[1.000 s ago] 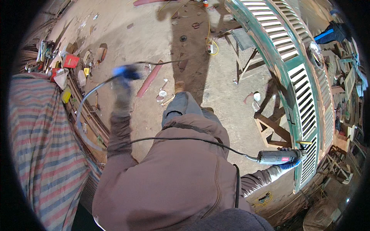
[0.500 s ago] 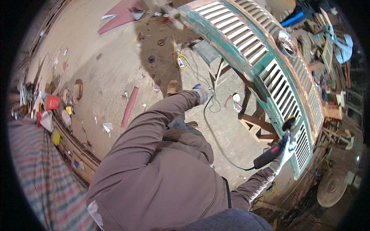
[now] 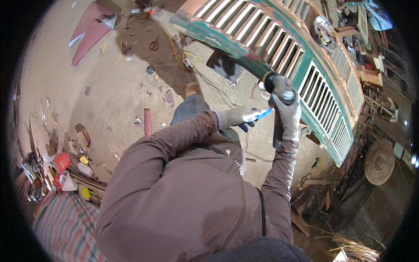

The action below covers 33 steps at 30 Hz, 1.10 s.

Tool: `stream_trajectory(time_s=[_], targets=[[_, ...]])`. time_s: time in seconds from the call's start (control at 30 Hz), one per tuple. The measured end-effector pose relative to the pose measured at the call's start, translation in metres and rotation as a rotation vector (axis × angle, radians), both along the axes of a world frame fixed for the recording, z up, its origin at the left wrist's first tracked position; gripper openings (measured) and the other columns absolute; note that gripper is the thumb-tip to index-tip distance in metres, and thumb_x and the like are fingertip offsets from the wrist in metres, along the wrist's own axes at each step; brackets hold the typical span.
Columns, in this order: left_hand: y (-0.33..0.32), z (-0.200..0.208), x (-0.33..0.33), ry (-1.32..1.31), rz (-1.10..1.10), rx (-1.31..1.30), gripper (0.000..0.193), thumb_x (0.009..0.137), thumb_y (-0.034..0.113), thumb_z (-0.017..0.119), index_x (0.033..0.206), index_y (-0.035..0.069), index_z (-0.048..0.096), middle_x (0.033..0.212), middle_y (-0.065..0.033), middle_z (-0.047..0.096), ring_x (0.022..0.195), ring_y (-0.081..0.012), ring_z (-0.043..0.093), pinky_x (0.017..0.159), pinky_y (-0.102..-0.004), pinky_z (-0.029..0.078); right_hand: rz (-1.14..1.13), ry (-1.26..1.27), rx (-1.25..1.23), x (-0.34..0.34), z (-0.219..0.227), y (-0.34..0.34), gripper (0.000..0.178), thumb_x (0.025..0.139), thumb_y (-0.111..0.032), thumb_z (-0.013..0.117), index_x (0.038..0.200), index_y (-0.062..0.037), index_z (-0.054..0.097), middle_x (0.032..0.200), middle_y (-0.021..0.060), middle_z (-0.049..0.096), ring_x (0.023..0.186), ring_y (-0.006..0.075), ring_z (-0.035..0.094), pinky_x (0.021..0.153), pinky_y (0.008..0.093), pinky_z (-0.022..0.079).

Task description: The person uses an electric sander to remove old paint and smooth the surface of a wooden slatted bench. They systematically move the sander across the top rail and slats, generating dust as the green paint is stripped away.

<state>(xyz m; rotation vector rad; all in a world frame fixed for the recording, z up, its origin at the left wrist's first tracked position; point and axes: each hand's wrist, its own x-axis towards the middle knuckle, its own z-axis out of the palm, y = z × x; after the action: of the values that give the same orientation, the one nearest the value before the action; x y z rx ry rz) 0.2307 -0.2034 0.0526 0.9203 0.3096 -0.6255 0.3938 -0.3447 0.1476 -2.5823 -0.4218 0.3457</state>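
My right hand [image 3: 289, 113], clamped on the angle grinder [image 3: 279, 85], has moved up the frame; my left hand [image 3: 238, 117], fingers apart, can reach it now.

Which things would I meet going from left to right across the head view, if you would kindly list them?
Red container → pink strip → tan shoe → gloved left hand → gloved right hand gripping the grinder → round woven-looking disc.
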Motion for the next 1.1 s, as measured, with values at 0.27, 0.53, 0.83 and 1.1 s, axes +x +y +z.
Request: stream_trajectory(time_s=[0.27, 0.53, 0.83, 1.1], targets=[[0.075, 0.040, 0.066, 0.060, 0.325, -0.233, 0.066, 0.102, 0.065, 0.059, 0.148, 0.018, 0.055, 0.139, -0.0107, 0.061, 0.110, -0.0228, 0.069, 0.081, -0.0394, 0.064, 0.026, 0.048, 0.038, -0.010, -0.012, 0.101, 0.079, 0.082, -0.044, 0.088, 0.143, -0.0068, 0.055, 0.118, 0.0306, 0.073, 0.110, 0.0458, 0.073, 0.091, 0.0499, 0.058], [-0.023, 0.063, 0.123, 0.108, 0.041, -0.048, 0.068, 0.097, 0.057, 0.070, 0.135, 0.001, 0.066, 0.120, -0.0172, 0.073, 0.101, -0.0265, 0.075, 0.067, -0.0393, 0.064, -0.284, 0.020, -0.057, 0.003, -0.019, -0.027, 0.070, 0.088, -0.038, 0.083, 0.144, -0.0051, 0.057, 0.122, 0.0267, 0.074, 0.114, 0.0416, 0.073, 0.094, 0.0489, 0.057], [-0.088, 0.053, 0.163, 0.128, 0.014, -0.118, 0.073, 0.089, 0.058, 0.078, 0.135, 0.003, 0.068, 0.117, -0.0159, 0.073, 0.099, -0.0297, 0.074, 0.068, -0.0458, 0.064, -0.296, -0.013, 0.004, 0.030, -0.024, -0.095, 0.062, 0.093, -0.034, 0.077, 0.144, -0.0036, 0.057, 0.124, 0.0230, 0.073, 0.112, 0.0345, 0.072, 0.095, 0.0440, 0.055], [0.039, 0.039, 0.109, 0.013, 0.196, -0.181, 0.058, 0.096, 0.059, 0.073, 0.121, 0.006, 0.073, 0.096, -0.0053, 0.073, 0.074, -0.0153, 0.071, 0.058, -0.0295, 0.058, -0.144, -0.035, -0.008, -0.001, -0.014, 0.057, 0.074, 0.080, -0.045, 0.090, 0.134, -0.0040, 0.060, 0.117, 0.0254, 0.073, 0.111, 0.0436, 0.072, 0.093, 0.0475, 0.056]])
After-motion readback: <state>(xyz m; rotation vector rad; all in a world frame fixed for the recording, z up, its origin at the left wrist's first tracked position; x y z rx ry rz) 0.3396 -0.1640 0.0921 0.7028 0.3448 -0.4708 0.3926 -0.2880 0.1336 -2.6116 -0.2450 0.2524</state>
